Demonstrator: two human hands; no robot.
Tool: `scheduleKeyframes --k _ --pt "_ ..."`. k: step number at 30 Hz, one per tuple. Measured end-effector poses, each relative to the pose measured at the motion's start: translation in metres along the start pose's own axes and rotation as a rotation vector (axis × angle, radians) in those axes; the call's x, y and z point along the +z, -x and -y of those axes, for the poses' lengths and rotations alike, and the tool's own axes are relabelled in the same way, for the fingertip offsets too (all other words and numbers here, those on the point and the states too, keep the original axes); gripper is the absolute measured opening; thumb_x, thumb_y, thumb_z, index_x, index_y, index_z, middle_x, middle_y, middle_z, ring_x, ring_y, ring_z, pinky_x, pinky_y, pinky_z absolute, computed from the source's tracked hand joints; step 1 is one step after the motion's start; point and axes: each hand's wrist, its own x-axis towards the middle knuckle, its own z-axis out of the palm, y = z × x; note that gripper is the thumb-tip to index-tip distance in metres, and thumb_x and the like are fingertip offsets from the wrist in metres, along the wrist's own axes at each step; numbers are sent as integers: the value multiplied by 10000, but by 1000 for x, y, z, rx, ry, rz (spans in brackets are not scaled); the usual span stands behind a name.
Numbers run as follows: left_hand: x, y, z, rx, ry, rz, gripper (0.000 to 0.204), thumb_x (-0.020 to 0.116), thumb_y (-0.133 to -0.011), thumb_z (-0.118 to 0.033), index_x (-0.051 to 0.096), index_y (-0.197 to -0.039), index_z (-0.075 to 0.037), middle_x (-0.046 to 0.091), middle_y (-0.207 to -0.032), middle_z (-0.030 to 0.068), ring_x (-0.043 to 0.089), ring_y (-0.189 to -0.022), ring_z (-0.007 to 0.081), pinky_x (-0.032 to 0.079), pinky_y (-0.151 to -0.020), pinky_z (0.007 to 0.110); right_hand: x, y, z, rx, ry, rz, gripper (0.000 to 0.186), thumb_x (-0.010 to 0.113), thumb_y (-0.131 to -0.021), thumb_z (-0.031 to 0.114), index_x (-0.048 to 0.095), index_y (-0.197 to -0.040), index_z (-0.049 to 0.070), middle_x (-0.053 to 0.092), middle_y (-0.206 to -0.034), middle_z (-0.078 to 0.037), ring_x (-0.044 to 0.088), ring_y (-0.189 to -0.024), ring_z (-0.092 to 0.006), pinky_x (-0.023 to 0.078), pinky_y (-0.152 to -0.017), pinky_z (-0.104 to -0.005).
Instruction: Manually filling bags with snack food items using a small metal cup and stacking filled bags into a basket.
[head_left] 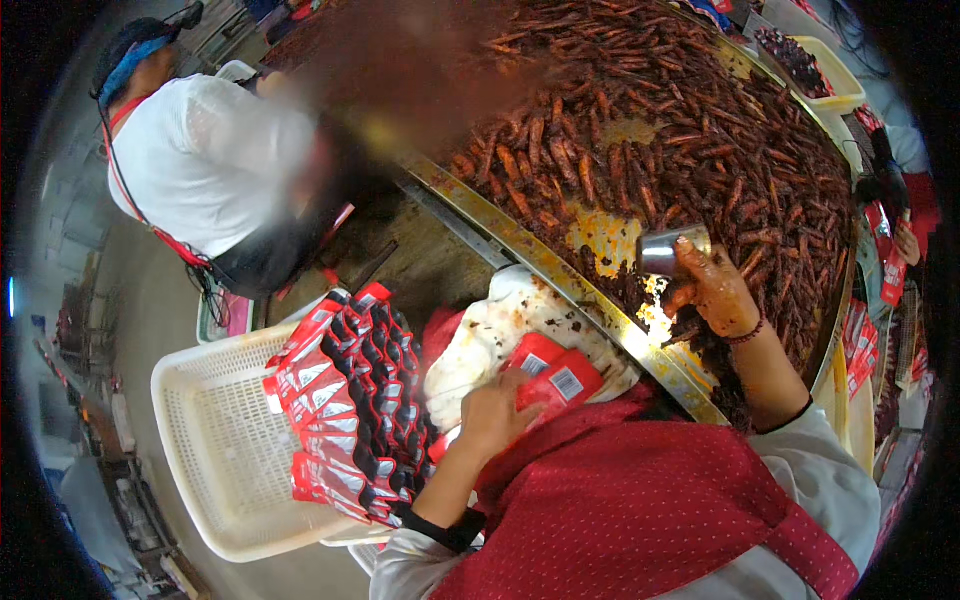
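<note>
tray (pixel 500 230), one o'clock | right hand (pixel 722 290): fingers half-curled on metal cup (pixel 660 254), two o'clock | left hand (pixel 489 416): fingers closed on red pouches (pixel 572 386), five o'clock | remotely, i advise steady cup, firm pouches

Red pkts (pixel 547 393): barcodes (pixel 567 384), txt illegible

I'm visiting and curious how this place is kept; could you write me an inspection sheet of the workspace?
Surface: smeared metal-rimmed tray spread with dark-sauced strips.
Work items: metal cup; red packets; red-and-silver pouches, rowed in a white perforated basket.
Clutter: stained white cloth by the packets.
Hands: right hand, sauce-smeared, grips the cup; left hand holds the packets.
Cables: thin dark strands, possibly cords, near a co-worker's waist.
Surroundings: co-worker at left; another person's hand at right.
</note>
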Motion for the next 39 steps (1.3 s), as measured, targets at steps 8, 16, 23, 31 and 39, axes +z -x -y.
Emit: scheduleKeyframes --k 8,16,23,31,39 --pt "-7 2 0 148 177 223 318 735 -756 -313 583 -801 -38 593 -802 130 583 -717 358 467 -638 418 26 0 -8 120 4 320 508 587 -889 423 563 -1113 -32 667 -999 -146 621 -555 -158 521 -490 -271" --pt "-33 -14 -10 -333 806 216 96 727 -780 -56 675 -840 -2 671 -810 28 587 -704 79 484 -647 238 23 12 -11 361 -291 338 506 557 -911 408 519 -1162 -30 645 -1033 -170 619 -531 -174 546 -476 -308" --pt "-52 -39 -58 -240 895 102 215 701 -752 65 660 -961 36 678 -875 58 618 -760 90 521 -699 244 20 11 12 206 486 693 501 527 -910 484 570 -1105 25 643 -840 -133 570 -447 -178 489 -438 -347" --pt "-38 -27 -39 -201 1157 213 252 737 -709 -10 654 -946 -16 660 -897 15 586 -832 88 489 -753 263 77 13 30 -394 696 1031 320 562 -923 327 560 -931 8 592 -810 -123 579 -737 -232 484 -691 -344" --pt "-67 -34 -29 -232 1429 -60 386 754 -728 -91 612 -1071 17 656 -901 46 595 -730 78 487 -648 208 62 -190 -78 -79 1181 44 294 582 -847 312 635 -921 32 675 -925 -142 651 -843 -280 533 -650 -415"
